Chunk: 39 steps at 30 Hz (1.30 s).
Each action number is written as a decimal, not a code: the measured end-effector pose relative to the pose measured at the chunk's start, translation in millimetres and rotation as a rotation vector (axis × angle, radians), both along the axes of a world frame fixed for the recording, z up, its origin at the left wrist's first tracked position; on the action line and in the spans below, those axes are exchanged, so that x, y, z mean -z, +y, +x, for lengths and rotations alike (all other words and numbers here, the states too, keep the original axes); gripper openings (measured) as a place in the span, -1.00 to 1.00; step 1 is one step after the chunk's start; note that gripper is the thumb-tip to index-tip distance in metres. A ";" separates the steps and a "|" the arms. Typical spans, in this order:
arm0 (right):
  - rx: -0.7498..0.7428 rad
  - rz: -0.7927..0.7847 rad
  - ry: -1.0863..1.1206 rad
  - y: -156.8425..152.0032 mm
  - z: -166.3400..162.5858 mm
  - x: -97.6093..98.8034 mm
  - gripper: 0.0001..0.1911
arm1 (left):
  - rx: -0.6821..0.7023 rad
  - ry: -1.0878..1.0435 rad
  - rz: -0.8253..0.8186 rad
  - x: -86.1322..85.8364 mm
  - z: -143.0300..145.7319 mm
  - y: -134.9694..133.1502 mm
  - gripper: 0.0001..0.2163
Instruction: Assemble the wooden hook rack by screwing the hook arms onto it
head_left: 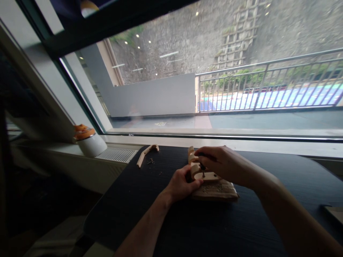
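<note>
One wooden piece is pinched between the left hand's thumb and fingers, presumably for steadiness. Above it, a dark tool is gripped in the right hand's curled fingers.

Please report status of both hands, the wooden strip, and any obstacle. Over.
Left hand holding wooden strip. Right hand gripping dark tool, pointed down at strip. Curved wooden piece off left, not in the way.
</note>
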State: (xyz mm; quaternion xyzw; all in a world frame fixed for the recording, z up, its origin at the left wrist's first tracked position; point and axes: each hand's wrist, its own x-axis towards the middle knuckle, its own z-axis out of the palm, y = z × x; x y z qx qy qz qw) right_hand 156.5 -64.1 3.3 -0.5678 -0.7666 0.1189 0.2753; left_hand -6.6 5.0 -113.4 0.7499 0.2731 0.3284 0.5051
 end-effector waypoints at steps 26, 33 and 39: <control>0.025 0.023 -0.049 3.2 7.6 1.3 -0.75 | -0.023 0.030 0.044 -0.5 -0.4 0.3 -0.73; -0.085 -0.043 -0.002 0.3 5.8 2.0 -0.74 | -0.029 0.032 0.053 -1.5 -0.5 -0.3 -0.76; 0.065 0.026 -0.010 7.9 16.4 5.5 -0.67 | 0.002 -0.009 -0.005 -1.4 0.2 -1.2 -0.71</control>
